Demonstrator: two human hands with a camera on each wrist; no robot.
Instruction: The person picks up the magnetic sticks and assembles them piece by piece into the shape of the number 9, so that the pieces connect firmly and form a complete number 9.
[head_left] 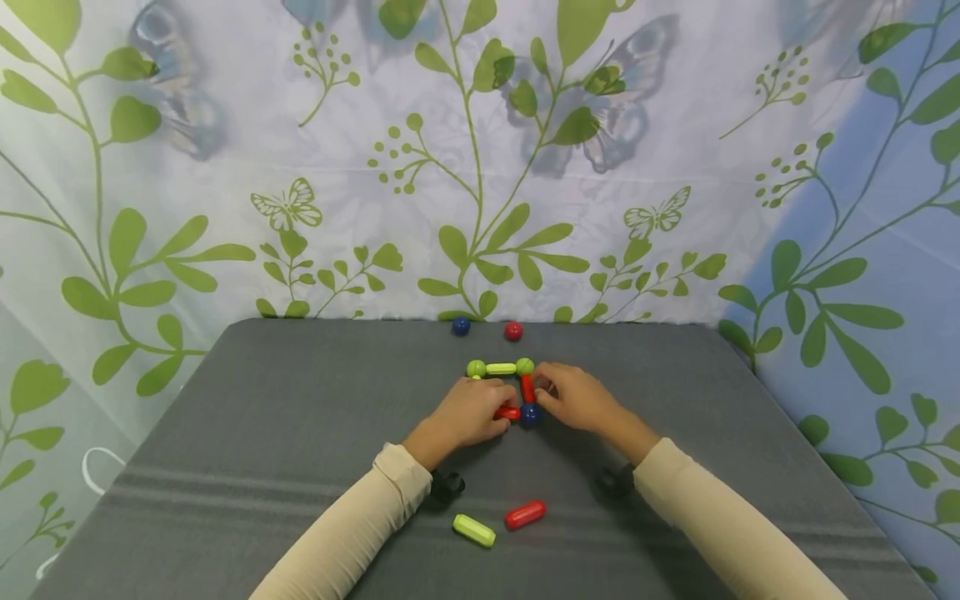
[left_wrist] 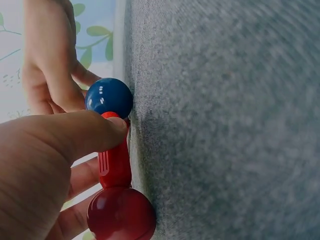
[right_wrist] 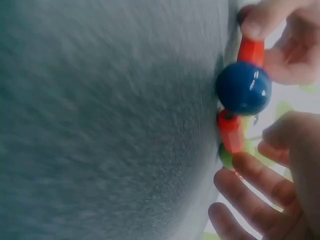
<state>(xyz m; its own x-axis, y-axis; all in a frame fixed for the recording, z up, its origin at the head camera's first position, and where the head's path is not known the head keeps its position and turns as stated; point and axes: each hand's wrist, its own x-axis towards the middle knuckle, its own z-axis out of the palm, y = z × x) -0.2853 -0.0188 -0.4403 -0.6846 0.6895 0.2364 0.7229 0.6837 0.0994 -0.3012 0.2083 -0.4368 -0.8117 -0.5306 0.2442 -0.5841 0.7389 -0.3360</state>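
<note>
A square frame of rods and balls lies on the grey surface. My left hand (head_left: pixel 467 412) pinches its near red rod (left_wrist: pixel 115 162), thumb on top. That rod joins a blue ball (head_left: pixel 530 414) to a red ball (left_wrist: pixel 121 214), which my left hand hides in the head view. From the blue ball, a second red rod (head_left: pixel 527 388) runs back to a green ball (head_left: pixel 525 367). Beside it is my right hand (head_left: pixel 579 398), fingers loosely bent and holding nothing; whether a fingertip touches the rod I cannot tell. A yellow-green rod (head_left: pixel 501 368) links to another green ball (head_left: pixel 476 368).
Nearer the front lie a loose yellow-green rod (head_left: pixel 474 530) and a loose red rod (head_left: pixel 525 515). Along the back edge sit a blue ball (head_left: pixel 461 326) and a red ball (head_left: pixel 513 332), before a leaf-patterned curtain (head_left: pixel 352 208).
</note>
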